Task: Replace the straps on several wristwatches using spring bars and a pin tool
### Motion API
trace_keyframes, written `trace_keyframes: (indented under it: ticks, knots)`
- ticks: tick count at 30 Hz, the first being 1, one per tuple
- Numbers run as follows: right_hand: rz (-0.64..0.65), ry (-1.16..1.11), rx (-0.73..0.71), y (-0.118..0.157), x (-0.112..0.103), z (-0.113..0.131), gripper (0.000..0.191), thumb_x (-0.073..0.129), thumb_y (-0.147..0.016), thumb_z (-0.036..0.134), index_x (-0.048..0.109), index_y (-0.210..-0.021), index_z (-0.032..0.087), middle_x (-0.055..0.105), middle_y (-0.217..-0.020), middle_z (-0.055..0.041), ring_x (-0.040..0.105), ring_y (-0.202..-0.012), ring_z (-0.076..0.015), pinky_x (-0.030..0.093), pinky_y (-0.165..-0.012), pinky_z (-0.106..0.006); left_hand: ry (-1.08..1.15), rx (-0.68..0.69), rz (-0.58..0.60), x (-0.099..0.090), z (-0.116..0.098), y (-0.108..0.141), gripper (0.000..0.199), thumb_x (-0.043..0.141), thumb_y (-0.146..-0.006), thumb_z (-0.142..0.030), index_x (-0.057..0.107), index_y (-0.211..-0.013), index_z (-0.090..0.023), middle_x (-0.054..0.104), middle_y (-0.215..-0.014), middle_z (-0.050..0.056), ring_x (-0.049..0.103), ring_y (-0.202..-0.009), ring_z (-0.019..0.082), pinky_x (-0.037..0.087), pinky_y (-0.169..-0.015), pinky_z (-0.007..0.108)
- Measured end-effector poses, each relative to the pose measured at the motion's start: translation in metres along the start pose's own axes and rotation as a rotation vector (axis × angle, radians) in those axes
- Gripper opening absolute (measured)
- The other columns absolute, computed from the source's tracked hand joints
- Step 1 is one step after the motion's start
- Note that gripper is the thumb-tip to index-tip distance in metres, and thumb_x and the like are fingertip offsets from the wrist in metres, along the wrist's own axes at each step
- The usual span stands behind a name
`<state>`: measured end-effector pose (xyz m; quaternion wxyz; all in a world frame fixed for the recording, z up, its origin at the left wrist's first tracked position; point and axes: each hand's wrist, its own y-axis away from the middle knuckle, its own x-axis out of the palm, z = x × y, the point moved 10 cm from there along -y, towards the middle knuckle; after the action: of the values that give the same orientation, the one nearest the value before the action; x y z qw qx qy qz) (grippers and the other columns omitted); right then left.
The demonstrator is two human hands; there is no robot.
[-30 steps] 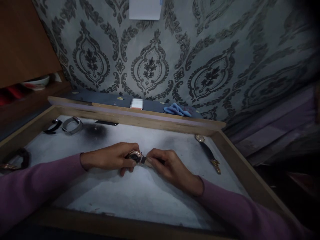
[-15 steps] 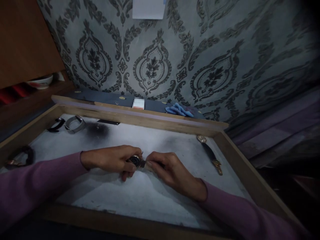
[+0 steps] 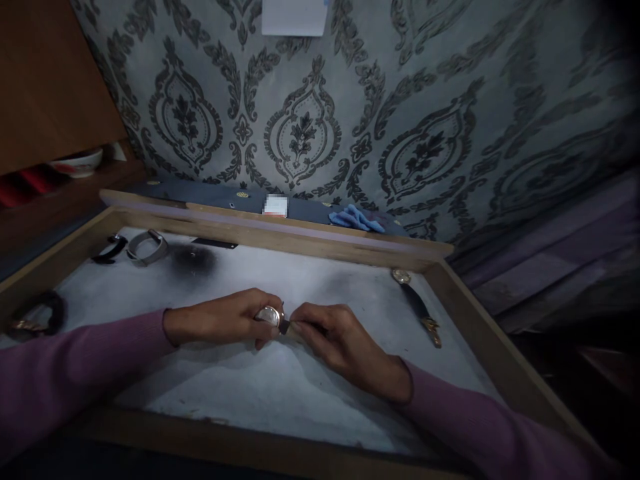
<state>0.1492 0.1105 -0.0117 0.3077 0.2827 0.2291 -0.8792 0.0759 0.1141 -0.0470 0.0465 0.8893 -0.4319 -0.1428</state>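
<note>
My left hand (image 3: 225, 321) is closed round a watch (image 3: 269, 316) above the middle of the white tray floor. Its round face looks bright, with light reflecting off it. A short dark strap piece (image 3: 285, 327) sticks out from the watch's right side. The fingertips of my right hand (image 3: 343, 339) pinch the outer end of that strap. Whether the strap is fastened to the case is too small to tell. The fingers cover the watch's left side.
A wooden-rimmed tray (image 3: 280, 237) surrounds the hands. At its right lies a watch with a black strap (image 3: 416, 301); at its left are a black strap (image 3: 111, 250), a grey looped strap (image 3: 147, 248) and a dark looped watch (image 3: 40, 317). A blue cloth (image 3: 356, 218) lies behind the rim.
The watch face has gone from dark to bright, apparently tilted in my left hand. My left hand's lower fingers have drawn in under it. My right hand keeps its pinch nearly in place.
</note>
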Motion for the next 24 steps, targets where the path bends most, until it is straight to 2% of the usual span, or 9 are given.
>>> trace_keyframes:
  ticks: [10,17,24]
  knots:
    - [0.024,-0.018,0.032,0.0009,0.0026,-0.0013,0.020,0.047,-0.091,0.015,0.063,-0.079,0.014,0.054,-0.061,0.0016,0.045,-0.053,-0.0091,0.035,-0.050,-0.022,0.024,0.032,-0.001,0.0011,0.0054,0.0002,0.011,0.054,-0.088,-0.025,0.057,-0.083,-0.016,0.053,-0.066,-0.003,0.047,-0.062,0.010,0.035,-0.059,0.022]
    - [0.032,-0.022,0.023,0.0003,0.0039,-0.0012,0.020,0.046,-0.089,0.011,0.063,-0.080,0.014,0.052,-0.059,0.0027,0.044,-0.051,-0.0087,0.034,-0.049,-0.021,0.008,0.041,0.013,0.0025,0.0005,0.0005,0.009,0.053,-0.086,-0.021,0.057,-0.079,-0.016,0.052,-0.064,-0.004,0.047,-0.062,0.010,0.036,-0.062,0.023]
    - [0.030,-0.025,0.027,-0.0002,0.0040,-0.0007,0.020,0.046,-0.090,0.012,0.064,-0.081,0.013,0.054,-0.059,0.0029,0.046,-0.051,-0.0084,0.037,-0.051,-0.020,-0.019,-0.013,0.003,0.0006,-0.0009,-0.0008,0.011,0.055,-0.084,-0.027,0.056,-0.080,-0.017,0.051,-0.060,-0.005,0.045,-0.057,0.010,0.035,-0.058,0.022]
